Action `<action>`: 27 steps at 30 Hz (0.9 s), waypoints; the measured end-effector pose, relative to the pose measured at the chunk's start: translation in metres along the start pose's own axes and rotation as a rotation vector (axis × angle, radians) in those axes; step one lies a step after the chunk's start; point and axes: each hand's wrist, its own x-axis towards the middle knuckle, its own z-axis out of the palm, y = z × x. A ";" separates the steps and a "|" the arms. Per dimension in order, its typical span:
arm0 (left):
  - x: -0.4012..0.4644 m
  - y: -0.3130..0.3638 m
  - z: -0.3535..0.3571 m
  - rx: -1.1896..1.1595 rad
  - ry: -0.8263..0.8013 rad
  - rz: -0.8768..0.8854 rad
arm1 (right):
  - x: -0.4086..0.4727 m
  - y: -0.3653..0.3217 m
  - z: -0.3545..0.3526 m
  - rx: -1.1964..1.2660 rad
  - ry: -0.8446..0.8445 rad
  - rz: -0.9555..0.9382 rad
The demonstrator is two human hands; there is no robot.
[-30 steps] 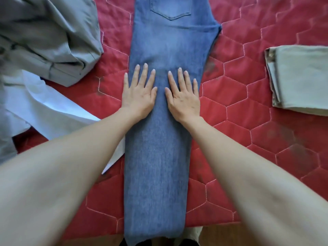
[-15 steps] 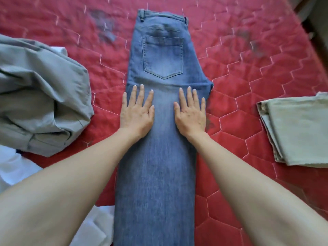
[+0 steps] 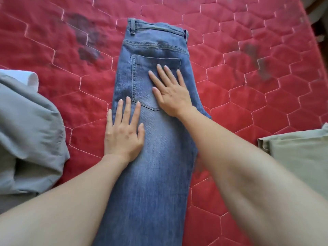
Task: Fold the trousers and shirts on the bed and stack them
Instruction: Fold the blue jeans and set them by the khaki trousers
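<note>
Faded blue denim jeans (image 3: 156,157) lie on a matt, quilted red cloth bedcover (image 3: 248,86).

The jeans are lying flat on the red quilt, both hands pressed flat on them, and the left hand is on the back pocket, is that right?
Not quite. The head view shows the right hand on the back pocket; the left hand presses lower on the jeans.

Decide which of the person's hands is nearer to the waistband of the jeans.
The right hand. It lies flat on the back pocket, just below the waistband. The left hand rests lower, on the leg near the jeans' left edge.
</note>
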 end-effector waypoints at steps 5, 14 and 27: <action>-0.001 -0.001 0.003 0.011 0.012 -0.009 | 0.053 0.047 -0.012 0.026 0.120 0.310; -0.002 -0.002 0.005 0.036 0.008 -0.002 | 0.107 0.030 -0.019 -0.024 0.043 -0.018; -0.009 -0.008 -0.004 0.027 -0.059 0.068 | -0.111 -0.062 0.019 0.110 0.023 0.058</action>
